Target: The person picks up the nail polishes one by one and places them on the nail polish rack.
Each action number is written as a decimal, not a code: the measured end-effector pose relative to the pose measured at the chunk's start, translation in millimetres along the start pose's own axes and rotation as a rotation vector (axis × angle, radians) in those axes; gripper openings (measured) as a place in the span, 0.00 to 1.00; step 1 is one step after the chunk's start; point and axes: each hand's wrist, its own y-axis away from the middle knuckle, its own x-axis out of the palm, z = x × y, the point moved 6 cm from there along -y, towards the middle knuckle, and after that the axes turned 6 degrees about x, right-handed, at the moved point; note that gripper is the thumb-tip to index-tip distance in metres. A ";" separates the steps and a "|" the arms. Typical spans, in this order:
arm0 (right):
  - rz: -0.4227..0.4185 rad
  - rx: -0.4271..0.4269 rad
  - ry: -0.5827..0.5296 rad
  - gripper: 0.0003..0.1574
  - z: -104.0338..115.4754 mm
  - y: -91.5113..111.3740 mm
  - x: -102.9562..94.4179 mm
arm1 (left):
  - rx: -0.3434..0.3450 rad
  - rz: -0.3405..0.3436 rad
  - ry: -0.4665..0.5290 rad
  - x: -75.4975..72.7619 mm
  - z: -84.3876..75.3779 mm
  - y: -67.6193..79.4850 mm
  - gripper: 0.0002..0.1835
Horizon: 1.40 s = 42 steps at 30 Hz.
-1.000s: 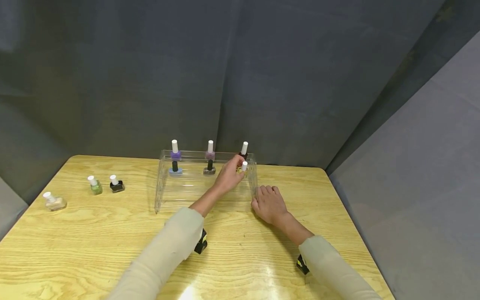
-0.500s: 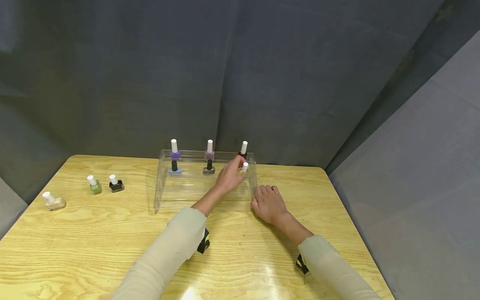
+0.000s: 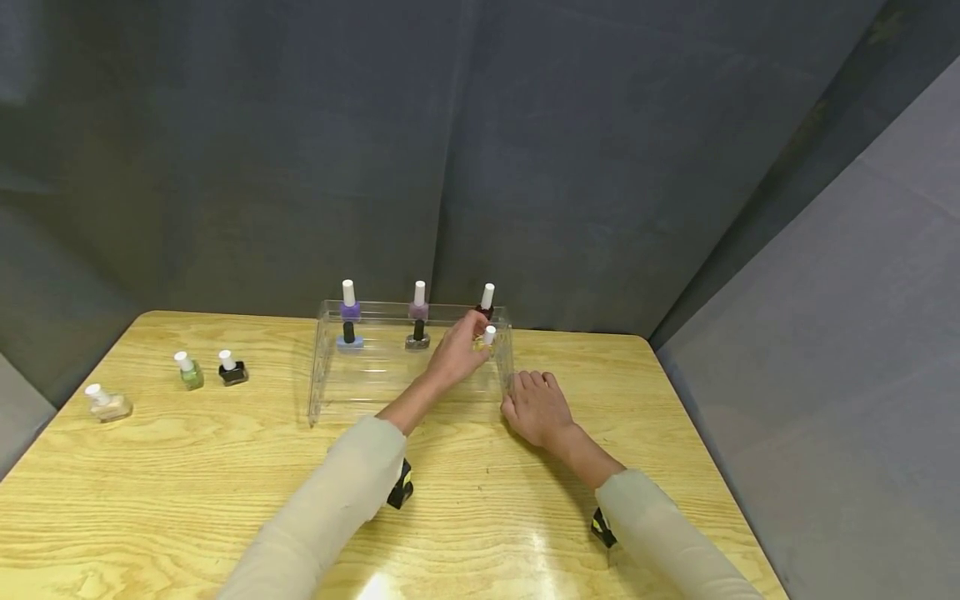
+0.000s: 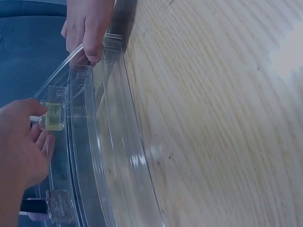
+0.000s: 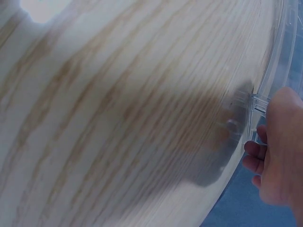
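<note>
A clear stepped display rack [image 3: 367,387] stands near the back of the table. My left hand [image 3: 456,354] pinches a yellow nail polish bottle with a white cap [image 3: 489,335] at the right end of the rack's second step. The left wrist view shows the yellow glass [image 4: 54,116] between thumb and fingers. My right hand [image 3: 538,408] grips the rack's right side near its front, fingers curled at the edge in the right wrist view. Purple [image 3: 350,311], mauve [image 3: 418,311] and dark red [image 3: 485,312] polishes fill the top step. A light blue [image 3: 349,342] and a glittery grey bottle [image 3: 417,341] share the second step.
On the table's left lie a green polish [image 3: 192,377], a black polish [image 3: 234,373] and a cream polish [image 3: 111,407], all white-capped. Behind the wooden table [image 3: 480,500] hangs a dark curtain [image 3: 300,167]; a grey panel [image 3: 840,375] borders the right.
Almost nothing differs. My left hand and wrist shift slightly at the yellow nail polish; my right hand stays at the rack's side.
</note>
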 end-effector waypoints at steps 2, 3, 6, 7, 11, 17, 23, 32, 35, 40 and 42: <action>0.001 0.000 -0.006 0.20 0.1 -0.1 0.0 | 0.000 0.013 -0.014 -2.3 1.6 2.5 0.27; 0.002 0.000 -0.010 0.20 0.4 0.1 -0.4 | 0.003 0.018 -0.020 -3.8 1.6 4.0 0.27; 0.011 0.006 -0.011 0.19 0.6 0.8 -1.6 | 0.018 0.031 -0.048 -7.1 2.2 9.1 0.29; 0.012 0.007 -0.016 0.19 1.0 1.0 -2.6 | 0.030 0.031 -0.056 -8.2 1.8 10.8 0.29; 0.006 0.009 -0.026 0.18 1.6 1.1 -4.0 | 0.088 0.026 -0.088 -14.9 -2.0 20.2 0.31; -0.034 -0.011 -0.018 0.18 0.9 0.6 -3.6 | 0.176 0.005 -0.059 -35.9 -10.8 40.6 0.29; -0.049 -0.018 -0.038 0.16 0.9 1.4 -4.0 | 0.259 -0.021 0.024 -67.6 -9.0 67.3 0.25; -0.048 -0.012 -0.024 0.18 3.1 2.2 -6.0 | 0.276 -0.132 -0.005 -141.1 12.8 117.8 0.25; -0.030 -0.003 -0.020 0.18 4.7 3.1 -9.3 | 0.254 -0.184 -0.044 -168.7 23.9 133.5 0.25; 0.000 0.009 -0.001 0.18 5.6 3.6 -9.5 | 0.193 -0.282 -0.111 -217.9 42.3 160.0 0.22; 0.001 0.009 0.001 0.18 6.0 3.8 -10.0 | 0.166 -0.332 -0.125 -238.7 49.1 171.6 0.21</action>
